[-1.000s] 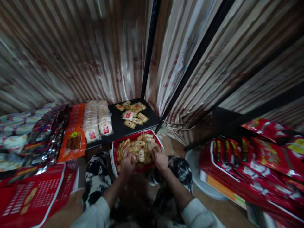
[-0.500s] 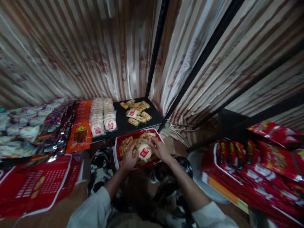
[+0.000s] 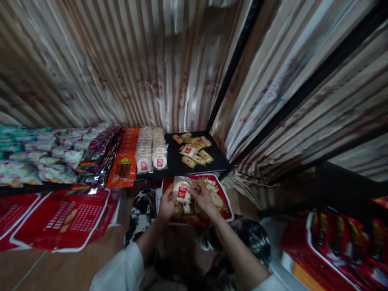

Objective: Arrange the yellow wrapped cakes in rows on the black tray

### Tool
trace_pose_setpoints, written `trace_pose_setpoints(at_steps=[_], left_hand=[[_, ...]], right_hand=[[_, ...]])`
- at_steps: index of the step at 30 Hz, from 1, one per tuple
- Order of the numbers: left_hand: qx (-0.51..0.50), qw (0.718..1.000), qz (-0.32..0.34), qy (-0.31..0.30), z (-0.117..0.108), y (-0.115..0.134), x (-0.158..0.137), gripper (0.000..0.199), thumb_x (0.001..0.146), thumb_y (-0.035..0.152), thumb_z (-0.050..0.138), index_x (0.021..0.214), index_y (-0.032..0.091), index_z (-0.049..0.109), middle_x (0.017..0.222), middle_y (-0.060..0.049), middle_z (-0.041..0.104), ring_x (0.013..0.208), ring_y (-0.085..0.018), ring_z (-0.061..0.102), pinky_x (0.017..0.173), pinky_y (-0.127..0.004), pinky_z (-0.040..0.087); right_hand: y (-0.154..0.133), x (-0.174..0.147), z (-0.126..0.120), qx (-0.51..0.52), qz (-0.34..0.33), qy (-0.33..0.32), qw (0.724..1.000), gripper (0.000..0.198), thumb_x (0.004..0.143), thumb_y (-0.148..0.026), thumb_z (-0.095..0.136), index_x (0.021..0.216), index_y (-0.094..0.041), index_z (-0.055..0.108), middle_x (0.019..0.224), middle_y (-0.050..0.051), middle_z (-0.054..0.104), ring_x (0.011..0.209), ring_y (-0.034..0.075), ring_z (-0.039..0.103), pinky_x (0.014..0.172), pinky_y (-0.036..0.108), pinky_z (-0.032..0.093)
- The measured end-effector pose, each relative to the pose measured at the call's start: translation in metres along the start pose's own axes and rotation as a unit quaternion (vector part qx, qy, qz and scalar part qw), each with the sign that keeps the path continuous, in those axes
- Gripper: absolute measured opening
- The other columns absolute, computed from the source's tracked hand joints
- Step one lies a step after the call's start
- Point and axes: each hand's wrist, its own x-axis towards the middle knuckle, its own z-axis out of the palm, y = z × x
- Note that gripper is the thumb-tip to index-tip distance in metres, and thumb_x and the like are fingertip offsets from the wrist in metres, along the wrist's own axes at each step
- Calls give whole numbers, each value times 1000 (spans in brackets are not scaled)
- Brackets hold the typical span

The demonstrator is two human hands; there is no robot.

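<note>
White bun packet (image 3: 182, 190) lifted higher above red tray (image 3: 226, 202); left hand (image 3: 167, 204), right hand (image 3: 202, 195) gripping it.

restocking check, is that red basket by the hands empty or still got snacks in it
Not empty: the red basket holds wrapped snacks.

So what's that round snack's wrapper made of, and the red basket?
The snack packet, held by the left hand and right hand, looks like thin clear plastic film: glossy, with the white cake showing through. The red basket seems rigid moulded plastic, matte, though blurred.
</note>
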Motion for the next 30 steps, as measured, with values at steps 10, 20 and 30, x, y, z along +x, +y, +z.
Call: trace_pose_setpoints(at_steps=[10,20,30], left_hand=[[52,990,44,127,-38,2,43,31,79,27,54,106,11,59,96,-11,67,74,-15,63,62,-25,53],[267,925,206,174,-61,1,70,42,74,6,47,113,16,58,124,-12,55,116,-22,54,104,-41,42],[346,902,222,133,-58,-2,82,40,72,6,45,108,14,63,131,-12,54,123,-24,49,109,-42,37]], right_hand=[[-12,58,69,-89,-20,-57,994,13,68,-32,57,70,-20,51,63,-3,57,57,12,53,54,22,43],[-18,110,97,-180,-32,-38,982,14,69,-34,57,72,-20,56,64,-5,57,60,12,51,56,22,39],[-19,120,108,-278,-87,30,956,16,76,-34,56,78,-20,62,70,-1,59,63,14,53,59,23,42]])
